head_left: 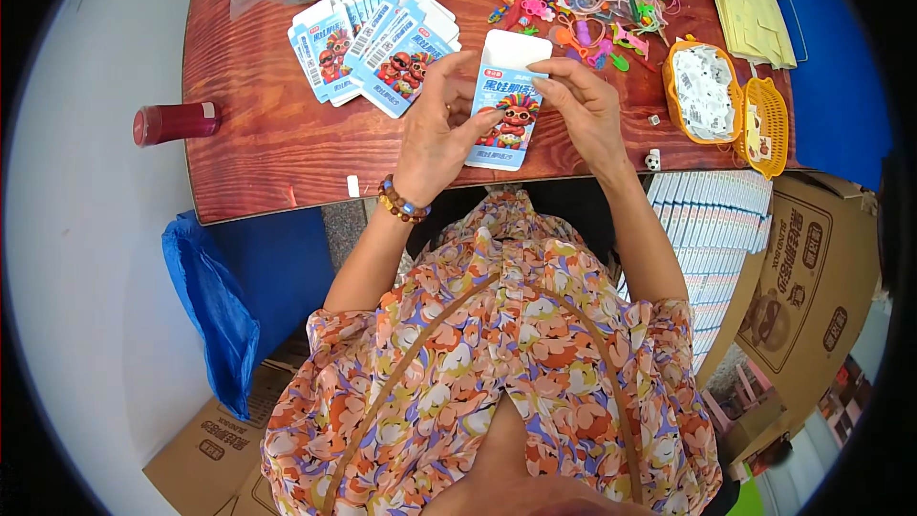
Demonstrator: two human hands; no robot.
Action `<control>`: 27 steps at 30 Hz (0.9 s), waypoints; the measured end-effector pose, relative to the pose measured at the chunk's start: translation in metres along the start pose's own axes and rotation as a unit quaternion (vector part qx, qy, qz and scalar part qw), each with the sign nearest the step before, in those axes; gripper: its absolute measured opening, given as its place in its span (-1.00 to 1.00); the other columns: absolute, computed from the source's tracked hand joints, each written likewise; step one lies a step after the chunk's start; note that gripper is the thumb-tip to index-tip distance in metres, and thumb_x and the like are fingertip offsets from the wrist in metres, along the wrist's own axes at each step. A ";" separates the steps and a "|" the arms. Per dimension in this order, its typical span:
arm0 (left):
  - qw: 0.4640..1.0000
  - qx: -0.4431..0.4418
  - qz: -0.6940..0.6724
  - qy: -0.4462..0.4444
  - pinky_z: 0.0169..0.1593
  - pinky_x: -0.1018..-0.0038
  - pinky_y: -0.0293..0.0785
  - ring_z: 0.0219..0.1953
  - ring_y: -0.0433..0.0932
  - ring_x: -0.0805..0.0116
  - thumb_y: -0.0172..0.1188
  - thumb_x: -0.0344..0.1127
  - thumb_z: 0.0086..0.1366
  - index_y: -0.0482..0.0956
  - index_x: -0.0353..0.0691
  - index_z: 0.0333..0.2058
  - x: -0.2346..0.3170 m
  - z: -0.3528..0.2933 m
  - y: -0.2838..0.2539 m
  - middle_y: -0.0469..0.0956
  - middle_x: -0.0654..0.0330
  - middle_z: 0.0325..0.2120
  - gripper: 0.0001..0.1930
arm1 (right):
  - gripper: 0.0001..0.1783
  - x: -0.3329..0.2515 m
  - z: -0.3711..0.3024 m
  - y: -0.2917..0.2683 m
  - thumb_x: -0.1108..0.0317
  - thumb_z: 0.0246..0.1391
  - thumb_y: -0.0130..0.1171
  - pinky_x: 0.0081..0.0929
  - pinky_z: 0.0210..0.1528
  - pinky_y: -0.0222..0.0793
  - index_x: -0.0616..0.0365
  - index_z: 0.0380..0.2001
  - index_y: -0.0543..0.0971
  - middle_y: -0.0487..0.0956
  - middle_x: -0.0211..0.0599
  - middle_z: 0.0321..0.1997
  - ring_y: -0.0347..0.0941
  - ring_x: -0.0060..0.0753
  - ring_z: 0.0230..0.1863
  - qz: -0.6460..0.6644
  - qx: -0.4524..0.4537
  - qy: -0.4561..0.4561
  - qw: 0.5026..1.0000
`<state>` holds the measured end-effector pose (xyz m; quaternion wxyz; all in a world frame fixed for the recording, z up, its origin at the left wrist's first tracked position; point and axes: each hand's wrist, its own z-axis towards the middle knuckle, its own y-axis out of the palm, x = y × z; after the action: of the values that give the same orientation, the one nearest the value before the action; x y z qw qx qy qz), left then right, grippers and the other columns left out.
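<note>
Clamped in my left hand point(432, 141), with my right hand point(590, 117) pinching its upper right edge, a blue-and-white printed cardboard box point(514, 119) is over the red-brown wooden table point(267, 148), between fanned blue-and-white flattened cartons point(399, 67) and an orange plastic basket point(672, 105).

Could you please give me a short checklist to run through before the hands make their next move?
1. Carton steadied: ok; the left hand grips its left side, with the thumb across the front.
2. Right hand placed: ok; its fingers are at the carton's upper right edge.
3. White top flap unfolded: ok; it extends beyond the printed front.
4. Carton's contents: cannot tell; its inside does not show.
5. White packets contained: ok; they lie in the orange basket.
6. Black-and-white ball secure: not ok; it sits near the table's front edge and might roll off.
</note>
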<state>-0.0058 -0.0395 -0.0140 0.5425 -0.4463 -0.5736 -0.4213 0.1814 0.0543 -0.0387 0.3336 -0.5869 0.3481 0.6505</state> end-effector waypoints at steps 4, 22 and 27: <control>0.995 -0.051 0.053 0.074 -0.22 0.54 0.57 -0.26 0.62 0.49 0.30 -0.59 0.21 0.31 -0.21 0.19 -0.001 0.002 -0.002 0.61 0.17 -0.25 -0.41 | -0.82 -0.007 0.006 0.001 0.54 0.26 0.13 -0.65 -0.07 0.38 0.28 -0.11 0.61 0.55 -0.38 -0.13 0.47 -0.58 -0.12 -0.078 -0.013 -0.118 0.990; 0.990 -0.124 -0.013 0.060 -0.18 0.51 0.59 -0.21 0.62 0.46 0.27 -0.58 0.24 0.31 -0.19 0.18 0.008 -0.006 0.003 0.58 0.16 -0.19 -0.45 | -0.80 -0.053 0.013 -0.017 0.35 0.30 0.15 -0.66 -0.09 0.46 0.20 -0.09 0.59 0.62 -0.46 -0.16 0.52 -0.72 -0.14 0.040 -0.080 0.106 0.990; 0.990 -0.125 -0.040 0.047 -0.19 0.52 0.57 -0.23 0.62 0.45 0.28 -0.56 0.23 0.29 -0.19 0.19 0.003 -0.007 0.003 0.58 0.16 -0.21 -0.43 | -0.80 -0.066 0.016 -0.024 0.40 0.25 0.19 -0.65 -0.09 0.46 0.24 -0.12 0.65 0.67 -0.43 -0.19 0.54 -0.71 -0.15 -0.020 -0.139 0.121 0.983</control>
<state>-0.0008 -0.0450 -0.0106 0.4915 -0.4671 -0.5073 -0.5319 0.1989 0.0794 0.0271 0.2175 -0.7087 0.2799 0.6100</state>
